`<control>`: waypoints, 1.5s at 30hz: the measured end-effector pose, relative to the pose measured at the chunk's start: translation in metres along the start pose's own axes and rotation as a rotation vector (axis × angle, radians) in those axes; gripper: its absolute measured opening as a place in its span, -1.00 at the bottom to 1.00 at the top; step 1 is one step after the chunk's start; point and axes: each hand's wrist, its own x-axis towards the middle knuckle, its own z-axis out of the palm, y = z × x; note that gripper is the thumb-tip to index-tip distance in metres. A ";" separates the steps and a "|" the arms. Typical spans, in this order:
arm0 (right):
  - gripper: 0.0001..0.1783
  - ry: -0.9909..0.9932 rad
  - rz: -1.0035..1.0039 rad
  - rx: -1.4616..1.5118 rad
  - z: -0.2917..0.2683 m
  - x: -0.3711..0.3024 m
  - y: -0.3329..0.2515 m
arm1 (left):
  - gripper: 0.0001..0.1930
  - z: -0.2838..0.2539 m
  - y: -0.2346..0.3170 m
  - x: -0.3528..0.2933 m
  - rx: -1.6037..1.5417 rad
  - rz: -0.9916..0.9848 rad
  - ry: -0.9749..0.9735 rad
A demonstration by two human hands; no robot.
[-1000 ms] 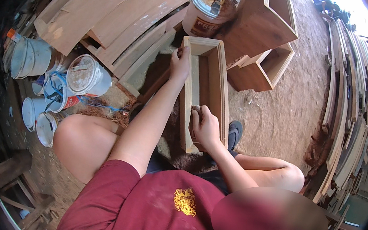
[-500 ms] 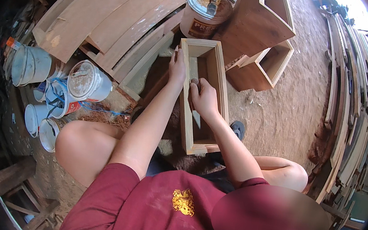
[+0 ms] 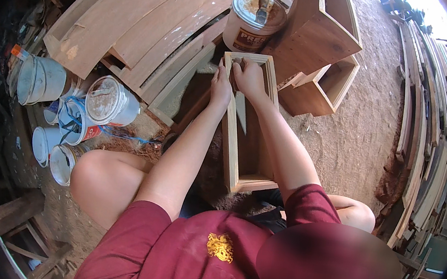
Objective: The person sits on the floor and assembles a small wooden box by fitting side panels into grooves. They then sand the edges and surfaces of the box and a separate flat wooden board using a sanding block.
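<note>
A long open wooden box (image 3: 229, 150) lies between my knees, tilted slightly. My left hand (image 3: 221, 87) is closed on the outside of its left wall, near the far end. Inside, against the far part of that same wall, my right hand (image 3: 249, 78) is closed with its fingertips bunched. A small brownish piece seems to sit at those fingertips, too hidden to name. Below my right wrist a pale pointed patch (image 3: 241, 111) shows inside the box; I cannot tell whether it is light or an object.
Beyond the box stands a lidded bucket (image 3: 245, 38) with a putty knife (image 3: 263, 7) on top. Two wooden boxes (image 3: 316, 89) stand to the right. Curved wooden panels (image 3: 148, 28) lie at the far left, above several buckets (image 3: 110, 103). Planks (image 3: 427, 123) are stacked at the right.
My right hand has slid away from me along the inside of the left wall, from about the middle to the far end. My left hand keeps its hold.
</note>
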 end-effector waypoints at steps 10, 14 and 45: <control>-0.76 -0.189 0.129 0.045 -0.036 -0.088 -0.020 | -0.41 0.002 0.022 -0.015 -0.018 -0.034 0.067; -0.75 -0.121 -0.007 -0.022 -0.018 -0.061 -0.007 | -0.41 -0.005 0.016 -0.011 0.042 -0.030 0.047; -0.78 -0.132 0.011 -0.039 -0.024 -0.060 -0.016 | -0.41 0.003 0.025 -0.013 0.094 -0.003 0.090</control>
